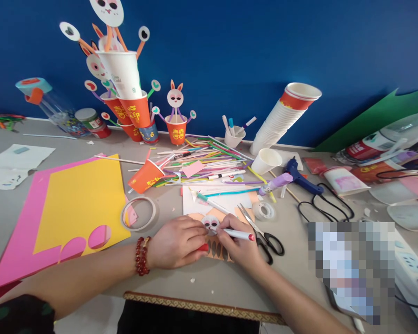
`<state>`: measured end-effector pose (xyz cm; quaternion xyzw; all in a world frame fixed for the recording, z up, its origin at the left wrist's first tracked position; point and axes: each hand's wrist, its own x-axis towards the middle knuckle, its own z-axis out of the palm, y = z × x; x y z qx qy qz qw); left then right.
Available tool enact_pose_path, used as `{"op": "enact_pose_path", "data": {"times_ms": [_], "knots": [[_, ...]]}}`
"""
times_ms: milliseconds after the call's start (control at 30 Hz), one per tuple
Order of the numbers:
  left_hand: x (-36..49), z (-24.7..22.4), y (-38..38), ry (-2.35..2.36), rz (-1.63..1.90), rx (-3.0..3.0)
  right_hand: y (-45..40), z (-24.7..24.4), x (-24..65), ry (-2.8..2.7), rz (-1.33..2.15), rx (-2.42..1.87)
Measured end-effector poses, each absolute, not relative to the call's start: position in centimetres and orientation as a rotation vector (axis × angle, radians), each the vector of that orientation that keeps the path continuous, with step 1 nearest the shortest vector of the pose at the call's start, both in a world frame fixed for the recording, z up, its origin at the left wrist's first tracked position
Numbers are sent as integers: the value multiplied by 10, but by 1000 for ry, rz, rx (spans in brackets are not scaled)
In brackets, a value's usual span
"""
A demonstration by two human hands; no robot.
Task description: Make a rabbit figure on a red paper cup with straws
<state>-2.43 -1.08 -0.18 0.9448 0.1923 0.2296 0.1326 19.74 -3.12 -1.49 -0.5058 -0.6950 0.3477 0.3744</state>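
Observation:
A small white paper face (211,223) with dark eyes on pink patches lies at the table's front middle. My left hand (176,243) steadies its left edge with the fingertips; a red marker cap (202,247) sticks out by the thumb. In my right hand (235,243) is a red marker (238,234), gripped like a pen, its tip at the face and hidden by my fingers. Orange paper (226,253) with dark oval holes lies underneath. Black-handled scissors (264,234) rest just right of my right hand.
Tape rolls (153,218) flank my hands. Yellow card (80,195) on pink sheets lies left. Behind are a pile of sticks and straws (212,162), rabbit-faced cups (176,127) and a leaning cup stack (282,120). A blue glue gun (301,178) with a looped cord lies right.

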Motion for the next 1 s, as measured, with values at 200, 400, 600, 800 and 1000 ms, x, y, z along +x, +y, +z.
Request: {"op": "enact_pose_path", "data": {"times_ms": [200, 400, 600, 800, 1000], "knots": [[-24, -1, -10, 556, 669, 2748, -31, -15, 197, -1783, 873, -1292], [-24, 0, -11, 552, 677, 2752, -32, -15, 198, -1705, 876, -1314], [-24, -2, -11, 553, 660, 2737, -31, -17, 198, -1791, 874, -1291], [-25, -2, -11, 559, 663, 2749, -33, -20, 199, -1702, 860, -1317], [-25, -2, -11, 555, 664, 2747, -33, -17, 199, -1704, 863, -1343]]}}
